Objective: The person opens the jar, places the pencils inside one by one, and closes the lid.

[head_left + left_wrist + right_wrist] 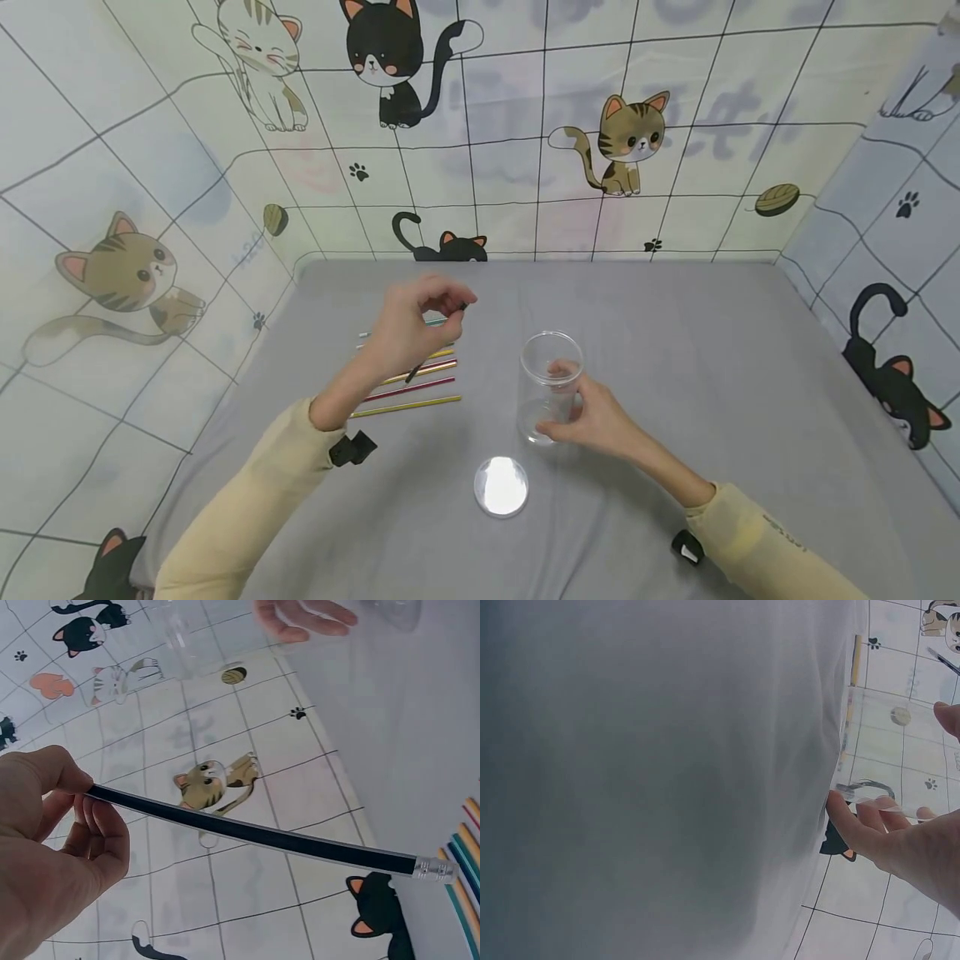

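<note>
My left hand [412, 321] is raised over the left side of the table and pinches a black pencil [247, 829] by one end, between thumb and fingertips. The pencil's other end, with a silver metal ferrule [433, 870], slants down toward several coloured pencils [408, 407] lying side by side on the cloth. A clear, see-through jar [534, 400] stands upright right of them. Around its lower right side, my right hand [600, 417] grips it, thumb in front and fingers behind. In the right wrist view, the fingers [870, 832] lie along the transparent wall.
A round, shiny lid-like disc [501, 487] lies flat on the grey cloth [690, 367] in front of the jar. Cat-printed sheets [510, 175] hang behind the table and along both sides.
</note>
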### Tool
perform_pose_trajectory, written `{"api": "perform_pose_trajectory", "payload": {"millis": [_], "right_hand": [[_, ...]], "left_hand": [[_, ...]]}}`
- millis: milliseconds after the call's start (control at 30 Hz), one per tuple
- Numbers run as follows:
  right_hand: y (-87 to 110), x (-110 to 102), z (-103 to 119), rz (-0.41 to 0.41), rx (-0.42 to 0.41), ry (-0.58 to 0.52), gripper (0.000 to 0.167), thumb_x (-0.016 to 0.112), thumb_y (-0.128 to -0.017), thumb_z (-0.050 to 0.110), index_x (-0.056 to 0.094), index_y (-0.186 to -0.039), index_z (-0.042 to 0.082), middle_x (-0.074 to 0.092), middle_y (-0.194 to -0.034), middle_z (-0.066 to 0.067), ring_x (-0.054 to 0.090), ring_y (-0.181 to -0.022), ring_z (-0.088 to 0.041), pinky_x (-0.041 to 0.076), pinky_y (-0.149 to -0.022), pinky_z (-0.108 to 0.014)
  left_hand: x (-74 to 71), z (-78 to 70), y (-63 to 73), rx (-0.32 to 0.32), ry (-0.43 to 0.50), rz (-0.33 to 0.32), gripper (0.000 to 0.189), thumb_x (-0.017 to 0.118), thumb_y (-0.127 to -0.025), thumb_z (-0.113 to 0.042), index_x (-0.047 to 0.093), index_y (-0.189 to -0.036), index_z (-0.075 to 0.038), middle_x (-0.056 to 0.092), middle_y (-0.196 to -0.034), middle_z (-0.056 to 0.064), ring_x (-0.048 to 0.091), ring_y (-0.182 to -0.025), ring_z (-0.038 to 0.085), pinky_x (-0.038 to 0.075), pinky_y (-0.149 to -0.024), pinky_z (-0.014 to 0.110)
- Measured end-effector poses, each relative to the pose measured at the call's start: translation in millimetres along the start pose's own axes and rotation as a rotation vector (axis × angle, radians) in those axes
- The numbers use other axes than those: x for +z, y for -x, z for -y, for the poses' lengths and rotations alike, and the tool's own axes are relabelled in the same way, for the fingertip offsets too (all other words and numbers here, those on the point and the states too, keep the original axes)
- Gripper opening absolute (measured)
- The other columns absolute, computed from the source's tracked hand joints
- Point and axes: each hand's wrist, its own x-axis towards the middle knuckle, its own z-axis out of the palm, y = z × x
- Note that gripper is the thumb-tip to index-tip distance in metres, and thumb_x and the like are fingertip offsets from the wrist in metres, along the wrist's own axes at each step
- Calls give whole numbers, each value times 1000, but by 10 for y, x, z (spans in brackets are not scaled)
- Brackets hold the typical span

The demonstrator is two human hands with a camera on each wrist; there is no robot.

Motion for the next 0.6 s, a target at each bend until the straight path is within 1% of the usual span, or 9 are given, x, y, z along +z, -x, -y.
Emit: {"api": "perform_pose_trajectory", "payload": {"millis": [133,200,400,600], "right_hand": [[-1,-9,5,-5,2,21,72,88,-71,13,48,-131,10,57,-132,-14,59,-107,-28,58,-70,-42],[0,-11,0,-5,3,32,72,88,-71,14,48,-131,10,57,-132,-14,60,-106,-27,58,-70,-43],[6,-15,-3,-9,0,34,74,89,-71,14,48,-132,6,59,-130,-12,60,-103,-25,57,-69,-43],[3,-16,3,-11,7,20,73,90,-71,14,51,-132,6,61,-126,-10,59,-102,-25,57,-68,-46]], "left_hand": [[-4,-88,-96,54,34,-13,26,61,-80,18,71,-99,3,66,-93,8,61,-78,23,55,-73,29],[-3,-126,-139,77,32,-14,26,61,-80,18,71,-98,2,66,-94,7,61,-78,23,56,-73,28],[18,-253,-274,124,46,-21,25,61,-81,16,71,-99,1,66,-95,5,59,-80,21,56,-74,29],[65,-386,-404,168,92,-21,26,60,-80,17,71,-99,3,65,-93,6,58,-79,20,56,-73,30]]}}
